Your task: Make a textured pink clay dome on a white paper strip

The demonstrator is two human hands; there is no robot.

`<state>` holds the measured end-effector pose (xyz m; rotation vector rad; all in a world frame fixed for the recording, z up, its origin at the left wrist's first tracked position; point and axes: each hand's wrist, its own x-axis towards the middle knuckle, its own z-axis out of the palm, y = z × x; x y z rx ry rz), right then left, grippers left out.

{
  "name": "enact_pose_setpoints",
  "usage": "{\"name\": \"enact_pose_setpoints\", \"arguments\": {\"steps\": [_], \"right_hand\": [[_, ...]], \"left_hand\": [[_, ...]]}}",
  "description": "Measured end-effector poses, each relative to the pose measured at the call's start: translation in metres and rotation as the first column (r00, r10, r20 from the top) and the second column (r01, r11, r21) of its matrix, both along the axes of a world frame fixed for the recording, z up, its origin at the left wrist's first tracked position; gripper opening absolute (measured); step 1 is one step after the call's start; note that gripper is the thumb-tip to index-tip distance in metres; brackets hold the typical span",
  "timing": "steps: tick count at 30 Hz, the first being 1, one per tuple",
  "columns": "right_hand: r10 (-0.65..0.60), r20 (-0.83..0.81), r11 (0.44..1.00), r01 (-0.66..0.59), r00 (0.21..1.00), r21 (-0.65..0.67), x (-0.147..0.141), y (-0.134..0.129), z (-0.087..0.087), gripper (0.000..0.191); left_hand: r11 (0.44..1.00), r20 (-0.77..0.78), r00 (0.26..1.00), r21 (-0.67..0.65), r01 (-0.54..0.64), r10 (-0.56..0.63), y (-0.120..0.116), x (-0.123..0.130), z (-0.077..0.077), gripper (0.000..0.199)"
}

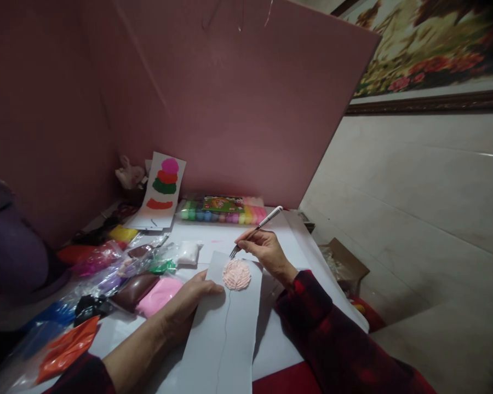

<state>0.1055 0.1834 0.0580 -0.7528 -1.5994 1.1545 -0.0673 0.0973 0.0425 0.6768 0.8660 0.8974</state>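
Note:
My left hand (197,294) is closed on the left edge of a long white card (203,345), its thumb lying on top. On the card's upper part sits a round, flat piece of pale pink clay (237,274) with ridged marks across it. A thin drawn line runs down the card below the clay. In my right hand (267,250) is a fork (258,226) with a striped handle, pinched between fingers and thumb. Its tines point down just above the clay's upper edge; whether they touch the card I cannot tell.
Bags of coloured clay (160,295) cover the table's left side. A pack of many-coloured clay (222,210) lies at the back. Beside it leans a card with coloured shapes (163,189). A purple object (12,235) stands far left, and a cardboard box (345,262) is at right.

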Motion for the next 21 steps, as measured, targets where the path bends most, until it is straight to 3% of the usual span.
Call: {"name": "enact_pose_setpoints", "arguments": {"steps": [21], "right_hand": [[-0.007, -0.002, 1.000, 0.007, 1.000, 0.019, 0.0045, 0.0012, 0.0022, 0.009]], "left_hand": [[1.000, -0.040, 0.999, 0.000, 0.003, -0.003, 0.0006, -0.0002, -0.0002, 0.060]]}}
